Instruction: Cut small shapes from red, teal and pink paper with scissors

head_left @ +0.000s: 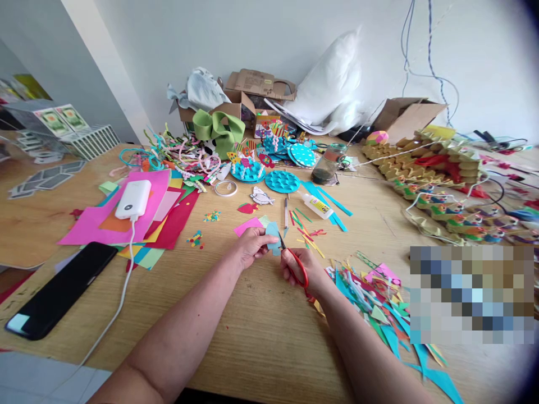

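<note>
My left hand pinches a small piece of light blue paper between thumb and fingers. In my right hand is a pair of scissors with red handles, its dark blades touching the paper's right edge. Just beyond my hands lie a pink paper piece, a red paper fish shape and a white fish drawing. A slim craft knife or pen lies behind the blue paper. Thin coloured strips are scattered beyond my right hand.
A glue bottle lies at centre right, with a glass jar behind it. Paper scraps spread beside my right forearm. To the left are coloured sheets, a white power bank with cable and a black phone.
</note>
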Demonstrator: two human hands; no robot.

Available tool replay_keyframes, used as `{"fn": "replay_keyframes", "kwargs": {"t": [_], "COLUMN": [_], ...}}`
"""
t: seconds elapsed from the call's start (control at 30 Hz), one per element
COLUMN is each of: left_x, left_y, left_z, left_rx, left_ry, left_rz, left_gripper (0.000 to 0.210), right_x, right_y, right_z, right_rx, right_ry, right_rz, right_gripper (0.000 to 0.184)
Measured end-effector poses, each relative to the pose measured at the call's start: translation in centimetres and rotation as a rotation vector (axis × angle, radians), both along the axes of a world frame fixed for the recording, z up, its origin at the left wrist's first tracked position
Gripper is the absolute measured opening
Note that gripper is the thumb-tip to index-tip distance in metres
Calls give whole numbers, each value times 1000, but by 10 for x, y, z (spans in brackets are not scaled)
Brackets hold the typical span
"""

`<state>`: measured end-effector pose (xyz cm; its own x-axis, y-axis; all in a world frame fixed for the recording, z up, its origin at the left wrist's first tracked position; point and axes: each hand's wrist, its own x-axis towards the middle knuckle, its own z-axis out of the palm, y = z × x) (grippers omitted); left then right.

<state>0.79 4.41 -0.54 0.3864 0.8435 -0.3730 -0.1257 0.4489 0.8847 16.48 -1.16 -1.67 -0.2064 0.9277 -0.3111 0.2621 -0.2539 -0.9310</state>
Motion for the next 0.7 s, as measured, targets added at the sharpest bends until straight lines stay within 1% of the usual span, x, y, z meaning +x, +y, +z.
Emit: {"fn": "replay_keyframes", "kwargs": {"t": [0.17, 0.37, 0.7], "left_x": [0, -1, -1], "left_y": [0, 0, 0], "left_z": [1, 3, 2], "left_rx": [6, 5, -5], "left_ry": [23, 19, 19], "left_rz": [53, 27, 25], "left_gripper": [36, 35, 32], "right_x": [0, 0, 0], "right_y": [0, 1, 0], "right_z": [2, -1, 1], "right_rx": [-6, 0, -6], "right_ry": [-8, -1, -5], "right_rz": [0, 17, 9], "right_gripper": [53, 55, 58]}}
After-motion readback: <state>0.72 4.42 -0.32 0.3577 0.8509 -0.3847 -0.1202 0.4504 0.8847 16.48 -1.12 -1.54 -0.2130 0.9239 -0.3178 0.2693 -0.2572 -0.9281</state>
